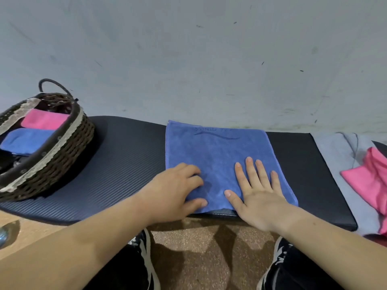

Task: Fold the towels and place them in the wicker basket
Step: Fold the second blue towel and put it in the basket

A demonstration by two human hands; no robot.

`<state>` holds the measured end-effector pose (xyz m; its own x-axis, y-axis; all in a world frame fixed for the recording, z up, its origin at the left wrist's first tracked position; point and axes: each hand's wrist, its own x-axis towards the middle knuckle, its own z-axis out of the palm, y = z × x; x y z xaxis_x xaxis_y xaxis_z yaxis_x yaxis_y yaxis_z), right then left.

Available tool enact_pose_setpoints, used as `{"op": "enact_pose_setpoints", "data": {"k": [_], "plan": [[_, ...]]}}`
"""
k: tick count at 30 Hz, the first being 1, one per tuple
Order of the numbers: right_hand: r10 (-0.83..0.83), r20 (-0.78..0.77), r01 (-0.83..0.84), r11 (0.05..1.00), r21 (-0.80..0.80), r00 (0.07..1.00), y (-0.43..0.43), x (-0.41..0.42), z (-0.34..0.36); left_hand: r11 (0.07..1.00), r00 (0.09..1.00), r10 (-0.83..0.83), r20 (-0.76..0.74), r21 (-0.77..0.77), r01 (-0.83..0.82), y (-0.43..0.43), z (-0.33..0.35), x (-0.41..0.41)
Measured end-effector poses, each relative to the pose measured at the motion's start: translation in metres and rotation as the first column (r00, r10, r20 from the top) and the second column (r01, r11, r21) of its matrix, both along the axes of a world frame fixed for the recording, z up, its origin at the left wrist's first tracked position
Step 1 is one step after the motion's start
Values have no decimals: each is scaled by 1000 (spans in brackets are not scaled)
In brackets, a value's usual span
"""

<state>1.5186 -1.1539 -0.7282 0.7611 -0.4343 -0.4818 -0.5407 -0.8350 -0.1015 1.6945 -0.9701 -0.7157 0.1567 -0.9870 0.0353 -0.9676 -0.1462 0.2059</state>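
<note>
I read the blue towel [217, 151] as lying flat at the centre of the frame, on the black ribbed mat [125, 164] covering the surface. The right grip [257, 195] presses its near right part with fingers straight and apart; the left grip [178, 189] sits over its near left edge with fingers bent, and I cannot tell whether cloth is pinched. The wicker basket [69, 147], at frame left, holds a folded pink towel [44, 120] and a folded blue towel [25, 140]; a loose pink towel [370, 181] lies at the right edge.
</note>
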Motion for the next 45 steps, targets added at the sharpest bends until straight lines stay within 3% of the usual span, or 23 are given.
{"op": "enact_pose_setpoints", "data": {"k": [5,9,13,17,20,23,25,29,31,34,36,45], "plan": [[23,110,-27,999,31,994,9,-25,-1,1000,999,7,-49,-5,-7,35,-1,-6],[158,200,-170,985,44,967,4,-46,1,998,997,-55,-54,3,55,49,-8,-5],[256,296,-262,965,-20,920,-8,-59,0,997,977,45,-210,-47,-56,52,-1,-3],[169,478,-167,985,-47,862,-27,-68,1,988,922,144,-359,1,-154,56,10,0],[115,551,-100,993,-57,827,-39,-75,-1,976,896,211,-391,30,-217,59,16,3],[-124,560,29,984,176,819,-43,-79,9,965,899,256,-356,43,-258,61,21,5],[-311,497,131,922,365,810,-45,-82,22,957,884,285,-370,57,-285,63,24,9],[-442,399,174,815,553,803,-50,-92,44,942,806,335,-488,140,-307,68,36,17],[-485,334,182,746,641,808,-49,-95,53,939,735,343,-585,202,-277,71,45,17],[-493,284,171,691,702,822,-46,-93,61,929,553,365,-749,253,-270,74,56,18],[-519,290,176,674,718,805,-48,-89,59,918,496,381,-780,255,-304,71,59,20],[-704,472,243,660,711,530,-75,-35,41,856,704,476,-527,93,-509,37,50,60]]}}
